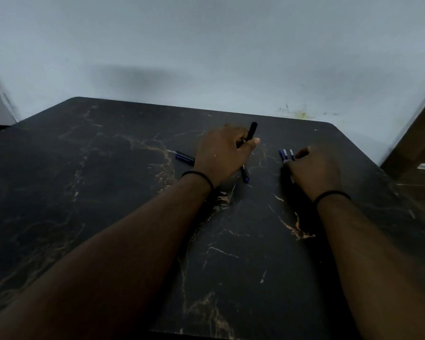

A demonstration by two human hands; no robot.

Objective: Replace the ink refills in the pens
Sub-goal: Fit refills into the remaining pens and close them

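My left hand (221, 155) is closed around a black pen (252, 131); its upper end sticks out past my thumb and its blue lower tip shows below my palm. A dark blue pen (184, 157) lies on the table just left of that hand. My right hand (314, 170) rests palm down on a small bunch of blue pens or refills (286, 154), fingers curled over them; whether it grips them is unclear. Their lower parts are hidden under the hand.
The black marbled table (108, 192) stands against a pale wall (206, 57). A brown wooden surface (417, 148) rises at the right edge. Both wrists carry thin black bands.
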